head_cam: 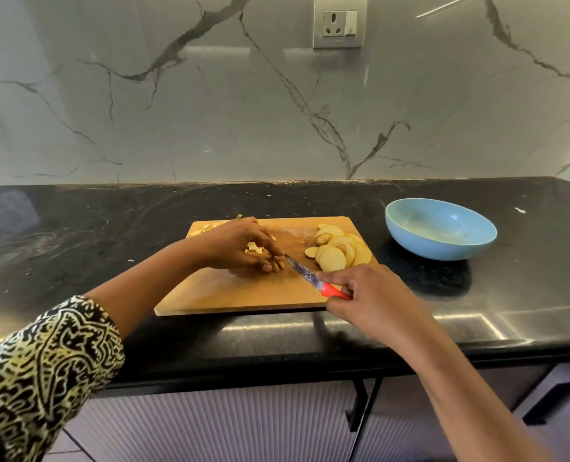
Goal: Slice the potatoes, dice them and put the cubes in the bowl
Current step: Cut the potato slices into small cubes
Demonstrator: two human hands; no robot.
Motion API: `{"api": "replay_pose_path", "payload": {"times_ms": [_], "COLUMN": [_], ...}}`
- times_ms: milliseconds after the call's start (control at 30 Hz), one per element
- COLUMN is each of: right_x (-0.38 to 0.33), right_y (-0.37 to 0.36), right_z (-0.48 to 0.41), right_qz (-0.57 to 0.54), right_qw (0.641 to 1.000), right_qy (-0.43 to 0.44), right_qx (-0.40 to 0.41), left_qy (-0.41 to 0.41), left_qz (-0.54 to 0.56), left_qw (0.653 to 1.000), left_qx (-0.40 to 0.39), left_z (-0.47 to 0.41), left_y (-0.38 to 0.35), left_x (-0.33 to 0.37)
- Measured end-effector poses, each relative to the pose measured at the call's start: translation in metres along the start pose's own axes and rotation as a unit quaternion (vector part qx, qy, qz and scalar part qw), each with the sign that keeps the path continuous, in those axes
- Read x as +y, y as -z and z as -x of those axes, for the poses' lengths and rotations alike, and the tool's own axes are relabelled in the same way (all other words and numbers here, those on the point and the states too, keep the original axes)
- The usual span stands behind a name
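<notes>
I log one wooden cutting board [243, 295] on the black countertop [77, 235], one blue bowl [443, 250] just right of it, and one knife [310, 279]. My count of the potato slices [335, 251], heaped overlapping at the board's right side, is roughly ten, and the overlap prevents an exact figure. The right hand [373, 298] grips the knife's red handle with the tip near the left hand [240, 245], which arches over a few potato cubes [254, 249], fingertips down on the board; whether it grips them I cannot tell.
</notes>
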State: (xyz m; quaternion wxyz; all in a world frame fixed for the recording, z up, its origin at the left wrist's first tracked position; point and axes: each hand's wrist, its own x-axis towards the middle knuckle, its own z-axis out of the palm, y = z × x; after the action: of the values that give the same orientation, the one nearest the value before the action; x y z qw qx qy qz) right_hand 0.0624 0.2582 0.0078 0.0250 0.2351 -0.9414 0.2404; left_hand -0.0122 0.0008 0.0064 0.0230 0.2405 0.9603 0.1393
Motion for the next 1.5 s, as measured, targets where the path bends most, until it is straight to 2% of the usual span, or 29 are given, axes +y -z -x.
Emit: {"api": "replay_pose_path", "payload": {"times_ms": [267, 500, 600, 767, 833, 1100, 1233, 1300, 1367, 1433, 1500], "right_x": [0.001, 0.001, -0.002, -0.005, -0.001, 0.015, 0.016, 0.018, 0.02, 0.021, 0.021], "right_y": [-0.017, -0.027, -0.029, -0.029, -0.025, -0.015, -0.013, -0.009, -0.006, -0.004, -0.003], "right_z": [-0.009, -0.017, -0.018, -0.01, -0.004, 0.012, 0.011, 0.012, 0.013, 0.012, 0.012], "right_qz": [-0.168, -0.37, -0.383, -0.287, -0.269, -0.316, -0.29, -0.262, -0.249, -0.242, -0.232], "right_qw": [0.984, 0.918, 0.91, 0.948, 0.954, 0.937, 0.946, 0.954, 0.958, 0.96, 0.963], "right_qy": [-0.063, -0.134, -0.14, -0.112, -0.11, -0.137, -0.135, -0.131, -0.127, -0.122, -0.117], "right_qx": [-0.002, -0.054, -0.066, -0.073, -0.072, -0.06, -0.06, -0.062, -0.069, -0.073, -0.072], "left_qy": [0.027, 0.027, 0.033, 0.038, 0.04, 0.046, 0.061, 0.056, 0.024, -0.005, -0.015], "left_qz": [0.038, -0.075, -0.082, -0.102, -0.099, -0.045, -0.033, -0.05, -0.07, -0.054, -0.033], "left_qw": [0.994, 0.977, 0.972, 0.965, 0.965, 0.978, 0.978, 0.984, 0.993, 0.998, 0.999], "left_qx": [0.101, 0.198, 0.217, 0.24, 0.239, 0.201, 0.196, 0.163, 0.094, 0.037, 0.013], "left_z": [0.009, 0.018, 0.019, 0.018, 0.019, 0.021, 0.02, 0.016, 0.007, -0.002, -0.008], "left_y": [-0.018, -0.032, -0.037, -0.039, -0.039, -0.035, -0.032, -0.029, -0.024, -0.015, -0.008], "left_x": [-0.003, 0.006, 0.006, 0.01, 0.011, 0.006, 0.01, 0.012, 0.011, 0.01, 0.007]}}
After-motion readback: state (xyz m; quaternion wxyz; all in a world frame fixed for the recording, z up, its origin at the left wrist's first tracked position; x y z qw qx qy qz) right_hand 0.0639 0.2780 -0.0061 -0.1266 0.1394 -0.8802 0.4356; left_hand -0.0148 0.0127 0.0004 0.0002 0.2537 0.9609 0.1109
